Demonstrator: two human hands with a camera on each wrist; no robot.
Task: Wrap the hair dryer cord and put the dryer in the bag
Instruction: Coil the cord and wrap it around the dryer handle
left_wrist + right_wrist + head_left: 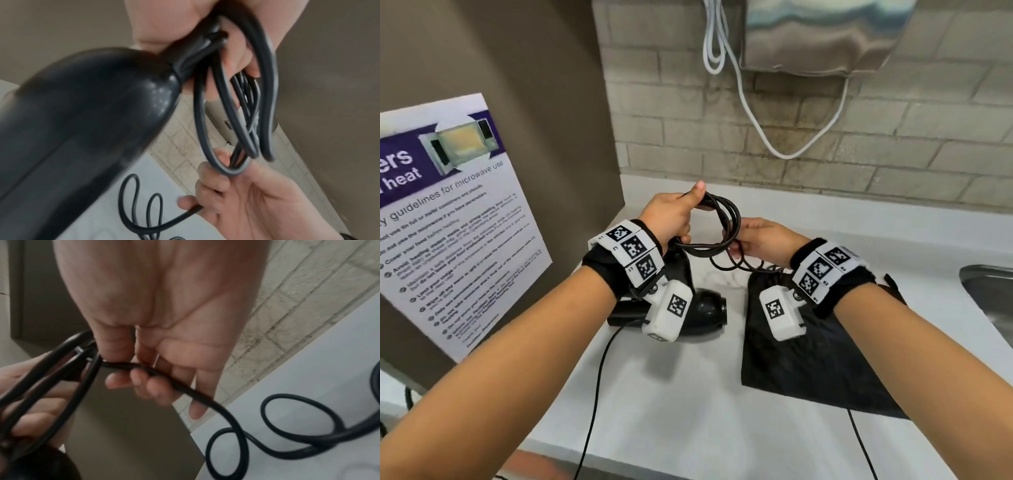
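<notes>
My left hand [688, 212] grips the handle of the black hair dryer [705, 308] together with several loops of its black cord [727, 219], held above the white counter [688, 411]. The left wrist view shows the dryer body [82, 121] close up and the cord loops [232, 116] hanging from my left hand's fingers [236, 56]. My right hand [739, 241] pinches the cord at the right end of the loops. In the right wrist view its fingers [144, 381] curl round the cord [185, 389]. A black bag [808, 359] lies flat on the counter under my right wrist.
Loose cord [287, 426] curls on the counter and trails over the front edge [595, 394]. A poster [448, 222] hangs on the brown panel to the left. A steel sink [989, 294] is at the right. A white cable [756, 120] hangs on the tiled wall.
</notes>
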